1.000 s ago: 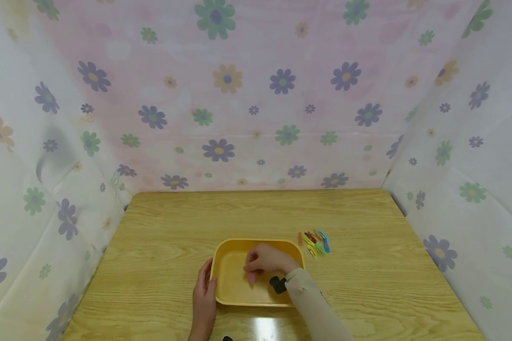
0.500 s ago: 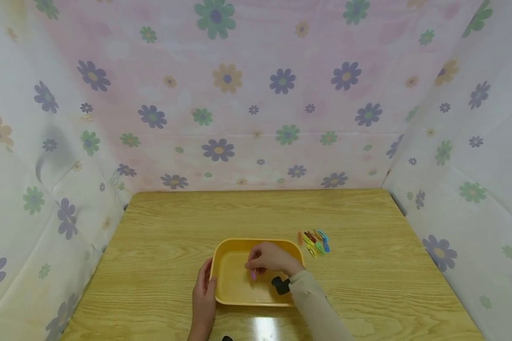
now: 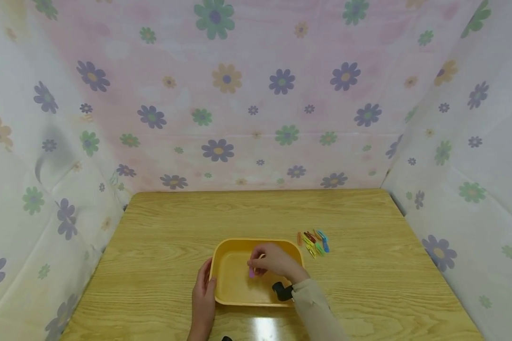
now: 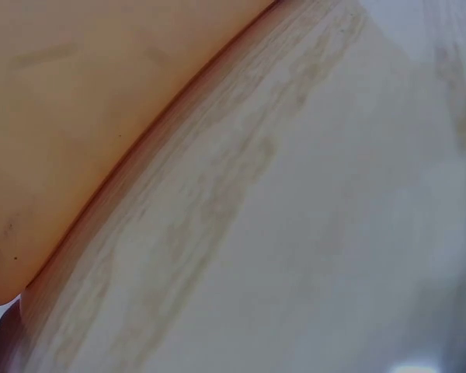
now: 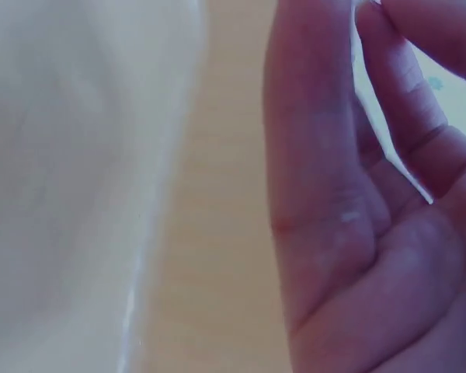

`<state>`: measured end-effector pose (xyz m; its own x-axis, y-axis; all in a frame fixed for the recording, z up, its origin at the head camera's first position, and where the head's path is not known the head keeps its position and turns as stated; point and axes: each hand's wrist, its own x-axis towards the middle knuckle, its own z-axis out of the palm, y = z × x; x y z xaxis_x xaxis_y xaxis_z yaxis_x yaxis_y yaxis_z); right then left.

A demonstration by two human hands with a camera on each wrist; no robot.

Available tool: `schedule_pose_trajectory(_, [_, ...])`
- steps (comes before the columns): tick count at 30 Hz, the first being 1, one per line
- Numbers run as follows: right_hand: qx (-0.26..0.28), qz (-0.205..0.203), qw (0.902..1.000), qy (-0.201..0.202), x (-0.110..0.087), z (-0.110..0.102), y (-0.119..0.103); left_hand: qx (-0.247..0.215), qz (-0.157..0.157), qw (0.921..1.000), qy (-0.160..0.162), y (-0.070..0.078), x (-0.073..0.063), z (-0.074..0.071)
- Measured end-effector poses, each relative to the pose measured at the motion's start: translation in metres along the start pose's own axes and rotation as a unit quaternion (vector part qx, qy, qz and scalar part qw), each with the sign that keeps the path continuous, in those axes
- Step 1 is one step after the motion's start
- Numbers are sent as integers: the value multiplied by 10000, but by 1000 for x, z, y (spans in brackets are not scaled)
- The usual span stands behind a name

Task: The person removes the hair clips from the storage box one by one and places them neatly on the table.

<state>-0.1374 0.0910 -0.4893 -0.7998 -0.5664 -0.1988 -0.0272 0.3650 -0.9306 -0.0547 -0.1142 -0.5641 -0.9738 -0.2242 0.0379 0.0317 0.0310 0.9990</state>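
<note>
A small pink-purple hair clip (image 3: 251, 273) hangs from the fingertips of my right hand (image 3: 273, 261), which pinches it above the floor of the yellow plastic basin (image 3: 232, 301). Most of the clip is hidden by the fingers. My left hand (image 3: 204, 296) grips the basin's left wall, thumb at the rim and fingers along the outside. In the left wrist view the basin's outer wall (image 4: 101, 93) fills the upper left. The right wrist view shows my thumb and palm (image 5: 373, 256) close up, but not the clip.
Several hair clips (image 3: 313, 242) in orange, red, yellow, green and blue lie in a loose pile on the wooden table (image 3: 175, 227), just beyond the basin's right end. Flower-printed cloth (image 3: 256, 94) hangs behind the table and at both sides. A black wrist camera (image 3: 282, 291) sits on my right wrist.
My right hand has shifted slightly right within the basin's area, still pinching the clip, of which less shows below the fingers. My left hand and the basin have stayed put.
</note>
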Motion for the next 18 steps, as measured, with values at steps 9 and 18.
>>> schedule_pose_trajectory(9, [31,13,9997,225,-9,7,-5,220,148,9996,-14,-14,2,-1])
schedule_pose_trajectory(18, [517,5,9977,434,-16,8,-8,106,17,9999,-56,-6,1,0])
